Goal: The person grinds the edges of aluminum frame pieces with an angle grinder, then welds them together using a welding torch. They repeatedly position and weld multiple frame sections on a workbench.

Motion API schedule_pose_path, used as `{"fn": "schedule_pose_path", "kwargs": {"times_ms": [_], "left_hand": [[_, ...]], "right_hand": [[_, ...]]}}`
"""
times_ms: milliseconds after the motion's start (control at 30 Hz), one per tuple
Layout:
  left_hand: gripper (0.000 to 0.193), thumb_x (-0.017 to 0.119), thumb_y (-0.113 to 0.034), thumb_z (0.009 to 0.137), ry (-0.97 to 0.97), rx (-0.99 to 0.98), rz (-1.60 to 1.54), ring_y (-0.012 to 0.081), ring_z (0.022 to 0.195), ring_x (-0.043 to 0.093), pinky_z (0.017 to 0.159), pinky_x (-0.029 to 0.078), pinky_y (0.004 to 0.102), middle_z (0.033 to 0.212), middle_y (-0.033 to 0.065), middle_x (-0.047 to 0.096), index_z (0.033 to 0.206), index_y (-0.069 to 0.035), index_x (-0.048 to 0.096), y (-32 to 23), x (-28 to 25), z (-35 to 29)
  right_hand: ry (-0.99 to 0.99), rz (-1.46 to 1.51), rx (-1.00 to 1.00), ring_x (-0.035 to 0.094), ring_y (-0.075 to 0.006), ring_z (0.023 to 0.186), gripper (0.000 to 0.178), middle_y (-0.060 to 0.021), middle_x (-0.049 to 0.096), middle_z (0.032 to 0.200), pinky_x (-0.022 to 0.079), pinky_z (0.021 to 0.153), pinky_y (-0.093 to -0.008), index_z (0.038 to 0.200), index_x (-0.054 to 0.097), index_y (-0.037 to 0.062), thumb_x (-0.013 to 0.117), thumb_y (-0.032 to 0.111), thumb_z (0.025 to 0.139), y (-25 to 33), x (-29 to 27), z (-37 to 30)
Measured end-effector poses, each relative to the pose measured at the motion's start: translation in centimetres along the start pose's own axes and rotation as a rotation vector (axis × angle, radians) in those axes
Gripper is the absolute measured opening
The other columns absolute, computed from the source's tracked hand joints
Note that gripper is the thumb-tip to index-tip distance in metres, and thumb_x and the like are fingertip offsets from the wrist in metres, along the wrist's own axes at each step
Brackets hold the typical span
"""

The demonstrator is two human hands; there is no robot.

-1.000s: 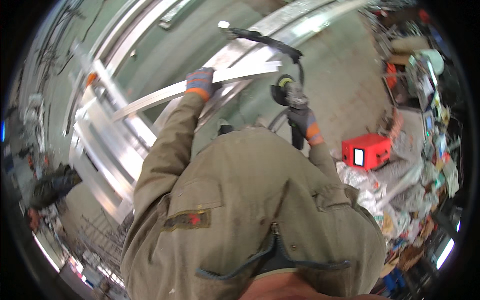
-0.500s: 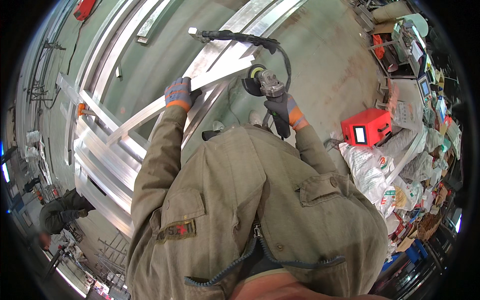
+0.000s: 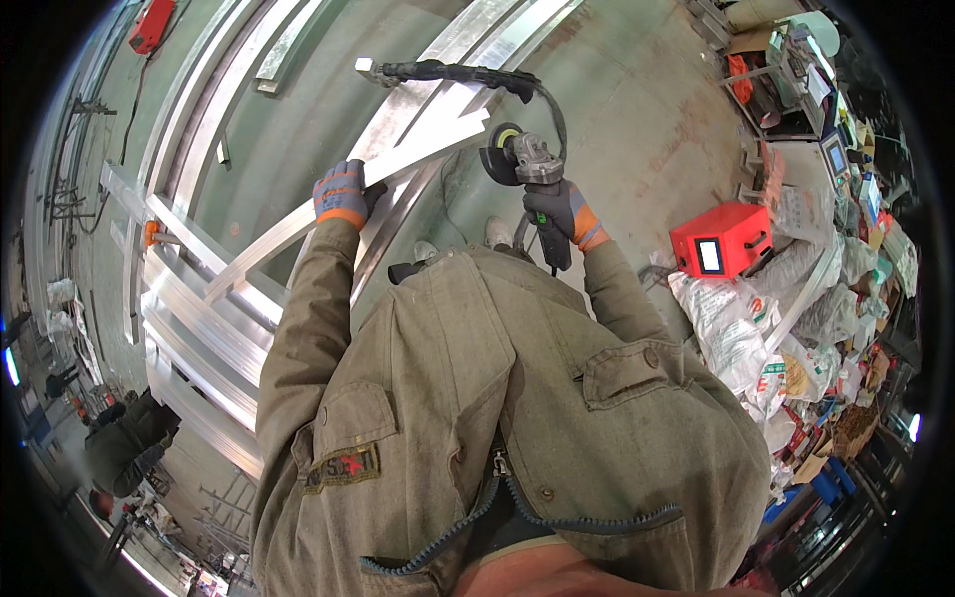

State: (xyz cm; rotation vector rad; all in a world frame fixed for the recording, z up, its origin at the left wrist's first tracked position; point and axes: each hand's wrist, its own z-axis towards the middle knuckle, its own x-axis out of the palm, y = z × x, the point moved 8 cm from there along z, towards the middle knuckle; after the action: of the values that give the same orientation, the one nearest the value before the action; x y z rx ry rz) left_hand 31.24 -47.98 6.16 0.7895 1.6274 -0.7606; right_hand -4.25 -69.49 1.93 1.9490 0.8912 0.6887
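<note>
My left hand (image 3: 343,194), in a grey glove with an orange cuff, is closed over a long silvery metal bar (image 3: 264,244). The bar slants from the lower left up to its free end, just left of the grinder. My right hand (image 3: 562,211), gloved alike, grips the black body of an angle grinder (image 3: 537,161). The grinder's disc, under a dark guard, faces the bar's end, a small gap apart. Beyond the bar lies a black-sheathed welding torch (image 3: 453,73) with its cable, resting across wide metal profiles (image 3: 418,95).
More metal profiles (image 3: 204,338) are stacked at the left, where an orange-headed hammer (image 3: 154,234) lies. To the right a red box-shaped machine (image 3: 720,241) stands beside white sacks (image 3: 718,318) and clutter. Another person (image 3: 129,448) bends down at the far left.
The whole view has shifted slightly, so most things sit a little further left and up. The grinder has moved a little away from the bar's end; both hands keep their holds.
</note>
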Motion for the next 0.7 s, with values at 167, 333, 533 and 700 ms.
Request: {"fn": "schedule_pose_path", "kwargs": {"times_ms": [167, 333, 533, 700], "left_hand": [[0.051, 0.088, -0.057, 0.089, 0.024, -0.013, -0.018, 0.0348, 0.113, 0.070, 0.094, 0.052, 0.0510, 0.114, 0.0099, 0.073, 0.110, -0.014, 0.069, -0.2, 0.1, 0.0], [0.055, 0.086, -0.059, 0.090, -0.048, 0.038, -0.034, 0.0386, 0.103, 0.069, 0.088, 0.052, 0.0526, 0.104, 0.0123, 0.068, 0.112, -0.011, 0.068, -0.4, -0.1, -0.1], [0.052, 0.088, -0.057, 0.089, -0.041, 0.008, -0.022, 0.0351, 0.111, 0.070, 0.092, 0.051, 0.0507, 0.110, 0.0102, 0.072, 0.110, -0.014, 0.069, 0.0, 0.4, -0.2], [0.054, 0.088, -0.057, 0.089, -0.043, 0.008, -0.032, 0.0352, 0.111, 0.070, 0.093, 0.051, 0.0506, 0.111, 0.0105, 0.072, 0.116, -0.014, 0.071, -0.1, 0.2, -0.1]], "right_hand": [[0.000, -0.065, -0.043, 0.065, -0.0123, 0.074, 0.023, -0.0016, 0.072, 0.084, 0.054, 0.068, -0.0341, 0.093, 0.076, 0.0025, 0.085, 0.023, 0.091, 0.3, 0.3, 0.4], [0.086, 0.003, -0.036, 0.067, -0.0128, 0.076, 0.023, -0.0023, 0.073, 0.087, 0.056, 0.070, -0.0339, 0.096, 0.077, 0.0027, 0.086, 0.024, 0.090, -0.8, 0.7, 1.2], [0.066, 0.154, 0.029, 0.071, -0.0150, 0.079, 0.026, -0.0041, 0.075, 0.091, 0.061, 0.073, -0.0345, 0.106, 0.077, 0.0032, 0.085, 0.023, 0.091, -2.3, -0.2, 1.4], [0.048, 0.179, 0.022, 0.071, -0.0153, 0.080, 0.026, -0.0046, 0.076, 0.092, 0.060, 0.073, -0.0346, 0.106, 0.077, 0.0023, 0.085, 0.023, 0.092, -1.7, -0.8, 1.1]]}}
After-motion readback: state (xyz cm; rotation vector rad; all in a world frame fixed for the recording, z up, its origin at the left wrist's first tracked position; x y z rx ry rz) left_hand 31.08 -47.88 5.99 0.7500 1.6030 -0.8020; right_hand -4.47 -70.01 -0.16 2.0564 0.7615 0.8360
